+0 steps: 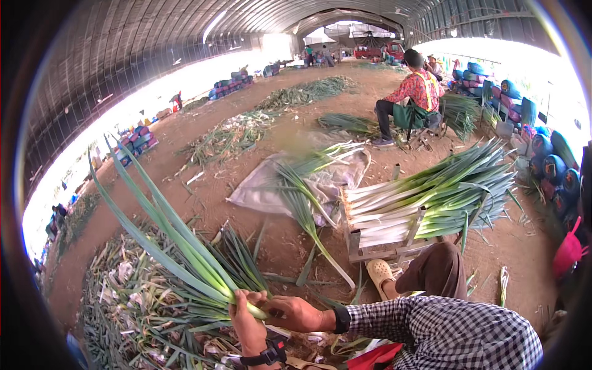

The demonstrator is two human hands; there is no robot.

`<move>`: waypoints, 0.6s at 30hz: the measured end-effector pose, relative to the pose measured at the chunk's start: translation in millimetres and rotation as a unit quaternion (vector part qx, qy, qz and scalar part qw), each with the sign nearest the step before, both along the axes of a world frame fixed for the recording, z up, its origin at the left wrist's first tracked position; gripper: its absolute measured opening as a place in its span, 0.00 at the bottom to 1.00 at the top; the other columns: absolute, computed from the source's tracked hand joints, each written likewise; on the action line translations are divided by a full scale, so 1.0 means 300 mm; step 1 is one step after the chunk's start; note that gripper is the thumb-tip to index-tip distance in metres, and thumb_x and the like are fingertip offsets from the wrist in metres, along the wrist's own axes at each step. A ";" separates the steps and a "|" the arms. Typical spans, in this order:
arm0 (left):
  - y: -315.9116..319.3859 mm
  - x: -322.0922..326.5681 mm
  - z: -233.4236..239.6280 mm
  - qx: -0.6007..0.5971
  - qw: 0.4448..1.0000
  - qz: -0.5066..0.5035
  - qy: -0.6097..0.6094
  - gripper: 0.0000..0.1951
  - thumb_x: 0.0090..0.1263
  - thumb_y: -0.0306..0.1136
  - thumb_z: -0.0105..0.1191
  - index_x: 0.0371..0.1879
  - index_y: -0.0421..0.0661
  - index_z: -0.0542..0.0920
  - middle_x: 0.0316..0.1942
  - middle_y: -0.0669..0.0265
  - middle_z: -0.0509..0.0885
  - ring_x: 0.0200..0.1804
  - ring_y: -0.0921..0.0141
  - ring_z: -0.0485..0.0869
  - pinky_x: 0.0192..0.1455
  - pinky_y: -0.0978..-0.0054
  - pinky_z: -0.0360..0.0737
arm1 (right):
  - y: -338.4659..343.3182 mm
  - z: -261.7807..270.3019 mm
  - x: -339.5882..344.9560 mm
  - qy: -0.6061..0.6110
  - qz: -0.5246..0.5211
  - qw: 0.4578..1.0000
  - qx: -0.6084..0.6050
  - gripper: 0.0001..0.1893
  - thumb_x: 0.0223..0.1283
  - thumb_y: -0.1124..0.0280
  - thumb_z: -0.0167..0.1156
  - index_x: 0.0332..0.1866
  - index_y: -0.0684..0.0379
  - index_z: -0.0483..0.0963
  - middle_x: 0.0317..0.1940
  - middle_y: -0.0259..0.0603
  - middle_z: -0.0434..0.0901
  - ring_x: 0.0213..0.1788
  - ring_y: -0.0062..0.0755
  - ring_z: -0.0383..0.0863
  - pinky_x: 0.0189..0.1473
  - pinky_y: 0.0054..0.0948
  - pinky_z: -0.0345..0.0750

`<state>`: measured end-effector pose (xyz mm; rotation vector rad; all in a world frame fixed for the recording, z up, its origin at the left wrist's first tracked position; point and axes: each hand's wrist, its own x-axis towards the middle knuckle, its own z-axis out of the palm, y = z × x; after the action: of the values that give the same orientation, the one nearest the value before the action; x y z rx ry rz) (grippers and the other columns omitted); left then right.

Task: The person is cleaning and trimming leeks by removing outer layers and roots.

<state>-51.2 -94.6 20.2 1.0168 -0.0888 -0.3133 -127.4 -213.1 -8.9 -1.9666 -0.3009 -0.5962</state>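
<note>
A large green onion (203, 263) with long green leaves slants up to the left, gripped near its pale stem by my left hand (248, 317). My right hand (296, 312) is at the lower part of the same stem, its fingers bent close against it; whether they pinch the stem or a loose leaf is hard to tell. Beneath both hands spreads a heap of stripped leaves and trimmings (138, 296). To the right, a metal rack (354, 240) holds a thick stack of green onions (416, 199) with white stems, roots facing left.
More green onions (305, 208) lie on a pale plastic sheet (259, 185) and the dirt floor. A person (418, 92) sits beyond the rack. Stacked bundles (555, 169) line the right side. Farther leaf piles (231, 138) lie ahead. My clog-shod foot (381, 277) is beside the rack.
</note>
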 end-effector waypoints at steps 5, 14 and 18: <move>0.014 -0.008 0.040 -0.044 0.998 -0.027 0.026 0.16 0.77 0.45 0.50 0.39 0.43 0.73 0.27 0.62 0.78 0.35 0.62 0.83 0.45 0.65 0.79 | -0.014 0.024 0.029 0.037 0.075 0.995 0.052 0.17 0.54 0.70 0.69 0.46 0.63 0.73 0.38 0.44 0.79 0.41 0.39 0.81 0.43 0.35 0.77; 0.119 0.009 0.006 -0.118 0.988 -0.093 0.037 0.23 0.76 0.56 0.42 0.45 0.45 0.71 0.51 0.43 0.83 0.52 0.55 0.82 0.55 0.61 0.75 | 0.037 0.079 0.000 0.044 0.158 0.984 0.063 0.24 0.55 0.75 0.68 0.58 0.59 0.70 0.51 0.44 0.75 0.52 0.36 0.77 0.55 0.34 0.76; 0.056 0.023 0.013 -0.161 0.973 -0.161 0.031 0.24 0.78 0.53 0.41 0.46 0.39 0.71 0.45 0.42 0.84 0.53 0.52 0.83 0.61 0.58 0.75 | -0.034 0.063 0.017 0.015 0.162 0.986 0.042 0.20 0.51 0.75 0.72 0.48 0.60 0.73 0.43 0.38 0.77 0.47 0.29 0.77 0.51 0.32 0.76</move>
<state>-44.2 -77.8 23.9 0.6671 -0.2415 -0.6060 -122.2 -223.1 10.1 -1.7932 -0.5556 -0.3628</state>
